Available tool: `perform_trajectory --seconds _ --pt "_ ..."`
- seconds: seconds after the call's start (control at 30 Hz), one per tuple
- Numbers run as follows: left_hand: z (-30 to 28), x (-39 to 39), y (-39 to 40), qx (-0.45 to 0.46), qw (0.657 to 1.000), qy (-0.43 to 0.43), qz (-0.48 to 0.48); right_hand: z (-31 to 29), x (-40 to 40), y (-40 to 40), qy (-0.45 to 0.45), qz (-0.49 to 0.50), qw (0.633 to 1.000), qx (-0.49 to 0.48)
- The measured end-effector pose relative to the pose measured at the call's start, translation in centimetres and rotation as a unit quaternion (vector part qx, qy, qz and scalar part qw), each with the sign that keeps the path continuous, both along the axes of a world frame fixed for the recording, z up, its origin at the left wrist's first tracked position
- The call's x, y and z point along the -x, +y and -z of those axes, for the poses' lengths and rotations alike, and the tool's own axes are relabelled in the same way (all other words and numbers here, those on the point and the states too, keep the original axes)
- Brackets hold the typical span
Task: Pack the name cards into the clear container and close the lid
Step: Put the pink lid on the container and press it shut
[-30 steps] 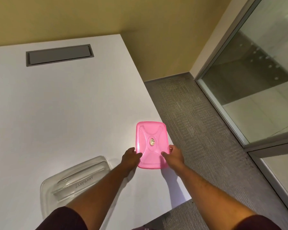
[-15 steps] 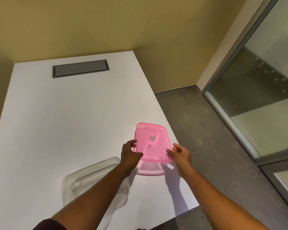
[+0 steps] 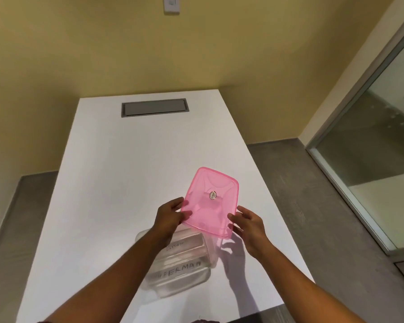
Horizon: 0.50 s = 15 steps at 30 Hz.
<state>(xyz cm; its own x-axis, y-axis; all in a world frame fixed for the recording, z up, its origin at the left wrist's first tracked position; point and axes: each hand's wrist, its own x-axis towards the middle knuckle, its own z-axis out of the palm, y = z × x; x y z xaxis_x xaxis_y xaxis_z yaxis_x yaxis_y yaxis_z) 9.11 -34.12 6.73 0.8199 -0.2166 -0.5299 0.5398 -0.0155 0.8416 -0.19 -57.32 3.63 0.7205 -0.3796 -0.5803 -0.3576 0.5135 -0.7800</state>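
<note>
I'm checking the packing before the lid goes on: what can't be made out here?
- Head view: the far white name card in the clear plastic container: its writing is too faint to read.
- Near name card: the left forearm hides its first letters; "ERMAN" shows.
- Card count: unclear through the glare.
- Round sticker on the pink translucent lid: too small.
</note>
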Motion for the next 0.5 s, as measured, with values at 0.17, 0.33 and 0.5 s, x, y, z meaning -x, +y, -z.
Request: perform_trajectory --seconds 0.17,0.33,0.5 --pt "0.0 -0.1 5.4 0.028 0.999 0.024 -0.011 -1.0 -1.1 2.5 0.021 -0.037 0.999 0.008" --pt "0.0 -0.2 10.0 -0.004 1.0 0.017 0.007 -1.5 -2.2 3.2 0.031 -0.055 0.992 0.111" --pt "0.9 -0.4 12.7 -0.01 0.997 0.004 -0.079 -1.5 -1.9 4.5 0.01 -0.14 0.976 0.169"
